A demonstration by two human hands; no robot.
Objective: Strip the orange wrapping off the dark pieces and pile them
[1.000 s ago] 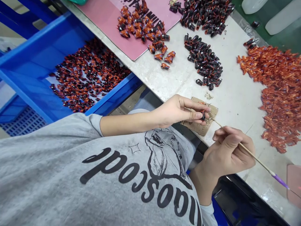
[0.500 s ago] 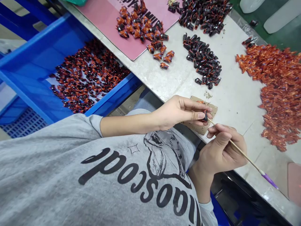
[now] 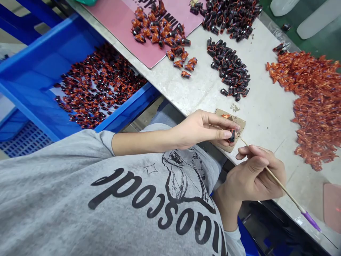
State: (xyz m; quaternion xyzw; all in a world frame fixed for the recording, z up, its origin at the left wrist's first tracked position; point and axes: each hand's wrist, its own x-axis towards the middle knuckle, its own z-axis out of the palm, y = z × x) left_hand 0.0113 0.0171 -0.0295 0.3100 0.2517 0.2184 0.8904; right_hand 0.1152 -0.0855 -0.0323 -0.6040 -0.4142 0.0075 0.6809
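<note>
Between the thumb and fingers of my left hand (image 3: 205, 129) is a small black piece (image 3: 232, 136) with an orange rim. It is held over a small tan board (image 3: 231, 145) at the table's near edge, where an orange bit (image 3: 226, 116) lies. My right hand (image 3: 255, 174) pinches a thin wooden stick (image 3: 279, 183) with a purple band (image 3: 311, 220) and a fine dark tip at its far end. The stick's other end points at the black piece, a small gap away from it.
Black pieces (image 3: 230, 69) lie in heaps beyond my hands, with orange pieces (image 3: 317, 106) piled at right. Orange-and-black pieces (image 3: 160, 28) sit on a pink sheet (image 3: 128, 35). A blue bin (image 3: 29, 71) at left holds many more. Pale containers (image 3: 319, 19) stand at the far right.
My right hand has drawn the stick back to the lower right, so its end has come away from the black piece. The piece is turned slightly in my left fingers.
</note>
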